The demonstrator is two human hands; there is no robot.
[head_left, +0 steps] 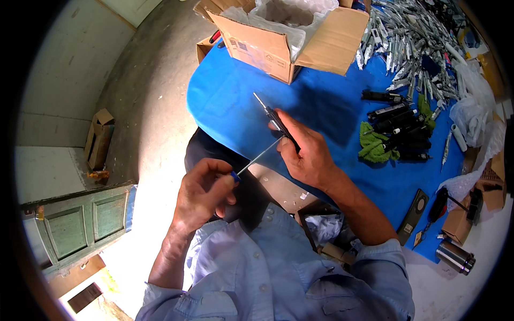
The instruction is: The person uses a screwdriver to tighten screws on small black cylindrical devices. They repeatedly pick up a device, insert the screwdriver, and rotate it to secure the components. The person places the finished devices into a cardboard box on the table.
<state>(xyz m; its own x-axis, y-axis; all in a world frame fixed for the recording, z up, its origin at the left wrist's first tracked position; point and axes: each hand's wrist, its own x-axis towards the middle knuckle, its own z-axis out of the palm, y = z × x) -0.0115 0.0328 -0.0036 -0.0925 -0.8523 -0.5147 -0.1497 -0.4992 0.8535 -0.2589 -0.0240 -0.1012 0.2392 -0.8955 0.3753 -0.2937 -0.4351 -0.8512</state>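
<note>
Closed around the blue handle of a screwdriver (259,156), my left hand (197,195) is held low in front of my body. The thin metal shaft points up and to the right. Its tip meets the near end of a slim black pen-like tool (279,124), though my fingers partly hide the exact contact. My right hand (308,155) grips this tool between thumb and fingers. A narrow silver rod sticks out of the tool's far end, up and to the left. Both hands are above the near left edge of the blue-covered table (230,101).
An opened cardboard box (257,48) lined with clear plastic stands at the table's back. Slim silver tools (399,37) are heaped at far right. Nearer lie black pen-like tools (399,125) on a green cloth (372,144), then a flat grey object (412,216) and metal cylinder (455,257).
</note>
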